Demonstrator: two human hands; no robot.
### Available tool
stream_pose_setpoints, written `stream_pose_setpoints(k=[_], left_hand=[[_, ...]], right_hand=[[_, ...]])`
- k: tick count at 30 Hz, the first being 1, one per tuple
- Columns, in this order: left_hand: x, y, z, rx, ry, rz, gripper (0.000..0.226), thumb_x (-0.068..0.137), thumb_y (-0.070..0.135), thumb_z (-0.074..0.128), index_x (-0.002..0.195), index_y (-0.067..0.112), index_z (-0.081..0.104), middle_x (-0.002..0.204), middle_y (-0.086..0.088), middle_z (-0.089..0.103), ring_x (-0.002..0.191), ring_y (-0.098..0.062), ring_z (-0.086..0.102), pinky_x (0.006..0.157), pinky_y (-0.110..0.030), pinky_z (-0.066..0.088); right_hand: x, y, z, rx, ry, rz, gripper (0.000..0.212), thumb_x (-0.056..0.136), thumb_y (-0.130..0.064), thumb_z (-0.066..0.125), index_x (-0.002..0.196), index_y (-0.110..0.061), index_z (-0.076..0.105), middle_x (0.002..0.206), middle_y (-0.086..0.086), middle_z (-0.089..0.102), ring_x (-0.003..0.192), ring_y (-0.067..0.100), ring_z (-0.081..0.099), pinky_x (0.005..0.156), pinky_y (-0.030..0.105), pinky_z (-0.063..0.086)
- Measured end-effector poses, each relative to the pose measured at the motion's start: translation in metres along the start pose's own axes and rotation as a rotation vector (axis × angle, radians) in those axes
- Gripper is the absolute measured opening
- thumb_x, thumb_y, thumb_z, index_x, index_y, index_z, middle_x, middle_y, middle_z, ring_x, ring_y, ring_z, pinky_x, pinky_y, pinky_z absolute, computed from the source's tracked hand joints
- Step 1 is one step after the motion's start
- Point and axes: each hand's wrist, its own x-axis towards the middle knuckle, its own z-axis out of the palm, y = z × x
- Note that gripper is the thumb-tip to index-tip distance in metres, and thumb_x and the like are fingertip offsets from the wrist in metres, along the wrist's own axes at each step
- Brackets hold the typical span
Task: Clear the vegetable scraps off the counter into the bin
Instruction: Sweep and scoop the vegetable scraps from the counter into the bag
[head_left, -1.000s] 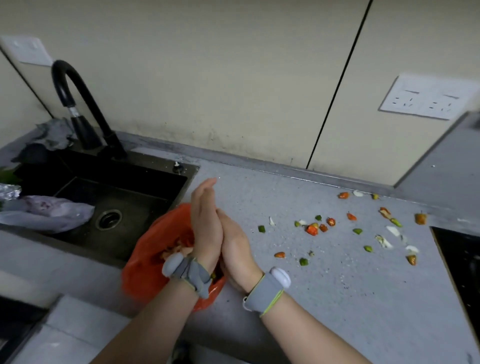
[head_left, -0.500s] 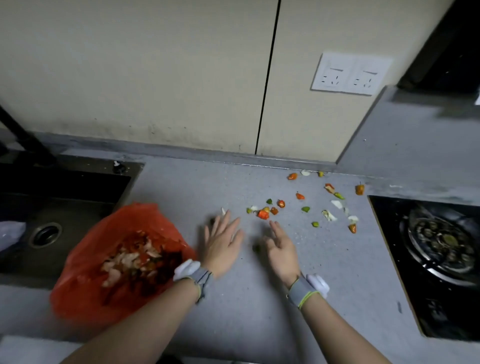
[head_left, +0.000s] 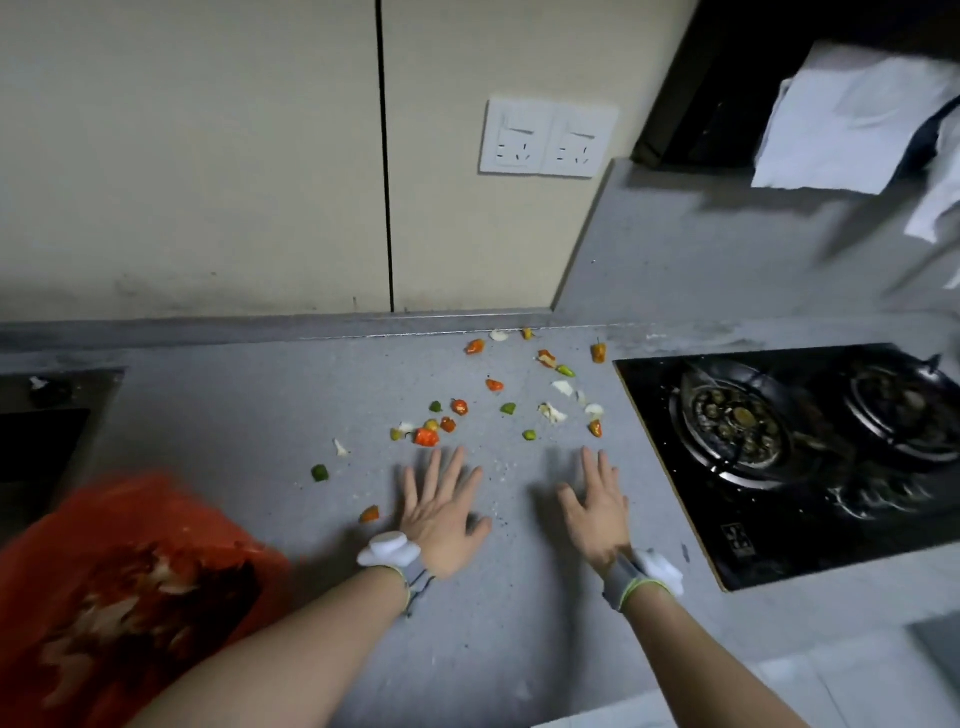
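While two empty hands spread flat, scraps (head_left: 426, 437) uncountable, one bin (head_left: 104, 545).

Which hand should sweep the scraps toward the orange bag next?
Probably the right hand: it lies open on the stove side of the scraps, with the orange bag opposite, so it can push them leftward. The left hand sits between pile and bag.

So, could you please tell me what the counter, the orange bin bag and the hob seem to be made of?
Counter: probably stone or a composite, matte grey with fine speckles.
Orange bin bag: thin plastic film, going by its crumpled, slightly translucent, faintly shiny look.
Hob: its top looks like black glass, glossy with reflections; the burner rings look like dark metal.
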Motion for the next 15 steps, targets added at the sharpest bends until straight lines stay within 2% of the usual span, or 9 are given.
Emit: stream_pose_setpoints(k=[2, 5, 7, 9, 11, 15], left_hand=[[0.011, 0.012, 0.001, 0.014, -0.001, -0.009, 0.076, 0.092, 0.062, 0.022, 0.157, 0.03, -0.001, 0.163, -0.002, -0.022, 0.145, -0.029, -0.03, 0.116, -0.057, -0.017], [0.031, 0.035, 0.005, -0.011, 0.021, -0.044, 0.087, 0.078, 0.065, 0.006, 0.157, 0.028, 0.007, 0.164, -0.005, -0.014, 0.145, -0.03, -0.027, 0.114, -0.053, -0.02], [0.044, 0.047, 0.007, -0.04, 0.008, -0.089, 0.084, 0.08, 0.062, 0.014, 0.154, 0.024, 0.026, 0.165, -0.01, 0.006, 0.15, -0.037, -0.004, 0.117, -0.055, -0.007], [0.065, 0.063, 0.015, -0.06, 0.049, -0.168, 0.077, 0.083, 0.058, 0.027, 0.147, 0.018, 0.045, 0.159, -0.013, 0.027, 0.146, -0.042, 0.021, 0.116, -0.055, 0.008], [0.074, 0.067, 0.02, -0.069, 0.058, -0.241, 0.076, 0.087, 0.057, 0.022, 0.151, 0.018, 0.036, 0.162, -0.013, 0.019, 0.149, -0.04, 0.014, 0.121, -0.052, 0.005], [0.085, 0.079, 0.026, -0.094, 0.14, -0.334, 0.082, 0.085, 0.059, 0.005, 0.156, 0.021, 0.021, 0.165, -0.008, 0.006, 0.151, -0.034, -0.001, 0.119, -0.048, -0.001]], right_hand=[[0.006, 0.009, -0.008, -0.036, -0.001, 0.005, 0.067, 0.101, -0.038, 0.048, 0.158, -0.031, 0.014, 0.167, 0.0, -0.001, 0.154, 0.027, -0.001, 0.123, 0.051, 0.002], [0.021, 0.027, -0.022, -0.091, 0.003, -0.028, 0.07, 0.1, -0.041, 0.048, 0.159, -0.031, 0.01, 0.167, 0.001, -0.003, 0.154, 0.027, -0.003, 0.123, 0.051, 0.0], [0.042, 0.036, -0.03, -0.101, -0.01, -0.026, 0.074, 0.099, -0.043, 0.049, 0.159, -0.029, 0.007, 0.167, 0.003, -0.004, 0.154, 0.027, -0.005, 0.123, 0.05, -0.002], [0.074, 0.053, -0.042, -0.132, -0.027, -0.059, 0.08, 0.097, -0.049, 0.048, 0.159, -0.025, 0.003, 0.167, 0.006, -0.006, 0.154, 0.026, -0.007, 0.124, 0.048, -0.002], [0.095, 0.057, -0.046, -0.164, -0.044, -0.092, 0.085, 0.096, -0.058, 0.044, 0.16, -0.021, 0.002, 0.167, 0.009, -0.005, 0.154, 0.025, -0.008, 0.124, 0.045, -0.003], [0.121, 0.058, -0.048, -0.264, -0.047, -0.243, 0.087, 0.093, -0.07, 0.034, 0.158, -0.02, 0.004, 0.166, 0.014, 0.001, 0.153, 0.028, -0.006, 0.124, 0.042, -0.002]])
